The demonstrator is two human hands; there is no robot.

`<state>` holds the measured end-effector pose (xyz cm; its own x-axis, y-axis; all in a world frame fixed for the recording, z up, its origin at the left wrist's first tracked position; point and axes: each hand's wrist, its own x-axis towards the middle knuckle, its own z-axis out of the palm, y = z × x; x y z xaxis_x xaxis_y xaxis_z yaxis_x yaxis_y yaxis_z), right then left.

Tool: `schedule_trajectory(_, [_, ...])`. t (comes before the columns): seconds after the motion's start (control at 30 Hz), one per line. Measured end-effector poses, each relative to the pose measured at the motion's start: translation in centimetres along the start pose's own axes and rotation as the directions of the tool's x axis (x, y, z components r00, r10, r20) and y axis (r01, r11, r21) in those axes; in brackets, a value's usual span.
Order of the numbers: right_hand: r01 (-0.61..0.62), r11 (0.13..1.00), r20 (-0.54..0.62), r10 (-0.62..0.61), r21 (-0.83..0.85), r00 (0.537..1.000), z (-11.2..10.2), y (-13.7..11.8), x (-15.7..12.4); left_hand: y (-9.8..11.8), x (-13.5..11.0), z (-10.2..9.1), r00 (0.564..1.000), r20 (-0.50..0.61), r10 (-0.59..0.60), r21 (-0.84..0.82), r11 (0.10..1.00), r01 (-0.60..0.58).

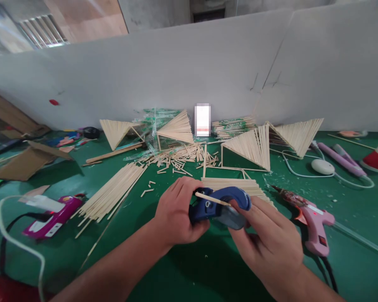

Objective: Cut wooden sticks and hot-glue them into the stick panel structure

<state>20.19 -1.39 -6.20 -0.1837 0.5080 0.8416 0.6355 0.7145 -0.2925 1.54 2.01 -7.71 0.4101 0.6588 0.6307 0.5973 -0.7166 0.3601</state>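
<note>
A blue hand tool (221,200) with a curved body, a screw and a greyish lower part is held up over the table; its exact kind I cannot make out. My left hand (178,209) wraps around its left end. On its other end, my right hand (267,235) is closed, fingers partly hidden. One short wooden stick (211,198) lies across the tool, its right end at my right thumb. Behind the tool, a flat row of sticks (233,183) adjoins an upright stick (204,161) and a thin stick frame.
Fan-shaped stick structures (248,149) stand along the back, with short offcuts (179,159) scattered before them. Long loose sticks (113,193) lie left. A pink glue gun (316,222) is at right, a magenta one (55,216) at left, with cables. A white panel (164,71) closes the back.
</note>
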Motion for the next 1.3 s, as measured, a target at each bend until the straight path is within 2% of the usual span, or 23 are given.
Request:
schedule_trajectory(0.17, [-0.02,1.0,-0.001,0.02,-0.006,1.0,-0.2,0.0,0.0,-0.1,-0.1,0.0,1.0,0.004,-0.004,0.027,1.0,0.004])
schedule_trajectory(0.37, [-0.078,0.997,0.027,0.078,0.002,0.997,0.0,0.1,0.1,-0.1,0.2,-0.6,0.998,0.041,0.043,0.108,0.993,-0.048])
schedule_trajectory(0.67, [-0.09,0.996,0.06,0.088,0.029,0.994,0.1,-0.3,0.0,-0.4,0.4,-1.1,0.996,0.022,0.091,0.19,0.977,-0.093])
schedule_trajectory(0.87, [-0.114,0.993,0.079,0.113,0.01,0.99,0.1,-0.4,0.1,-0.5,0.3,-1.3,0.997,0.043,0.06,0.184,0.981,-0.067])
schedule_trajectory(1.0, [-0.194,0.98,0.134,0.188,0.035,0.973,0.1,-0.5,0.2,-0.8,0.2,-1.2,0.997,0.076,0.02,0.169,0.985,-0.033])
schedule_trajectory(1.07, [-0.289,0.954,0.216,0.266,0.082,0.939,0.0,-0.4,0.4,-0.9,0.2,-1.1,0.994,0.106,-0.024,0.168,0.986,0.006])
schedule_trajectory(1.1, [-0.352,0.929,0.288,0.308,0.115,0.907,0.0,-0.2,0.7,-1.1,0.2,-1.1,0.993,0.116,-0.035,0.169,0.986,0.015])
schedule_trajectory(1.17, [-0.495,0.845,0.473,0.359,0.2,0.804,-0.3,0.2,1.2,-1.4,0.2,-1.2,0.993,0.117,-0.019,0.166,0.986,-0.001])
schedule_trajectory(1.23, [-0.626,0.736,0.65,0.348,0.257,0.676,-0.8,0.8,1.6,-1.7,0.2,-1.3,0.994,0.107,0.027,0.159,0.986,-0.044])
schedule_trajectory(1.3, [-0.71,0.652,0.756,0.315,0.267,0.574,-1.4,1.2,1.9,-1.9,0.2,-1.3,0.993,0.093,0.066,0.153,0.985,-0.08])
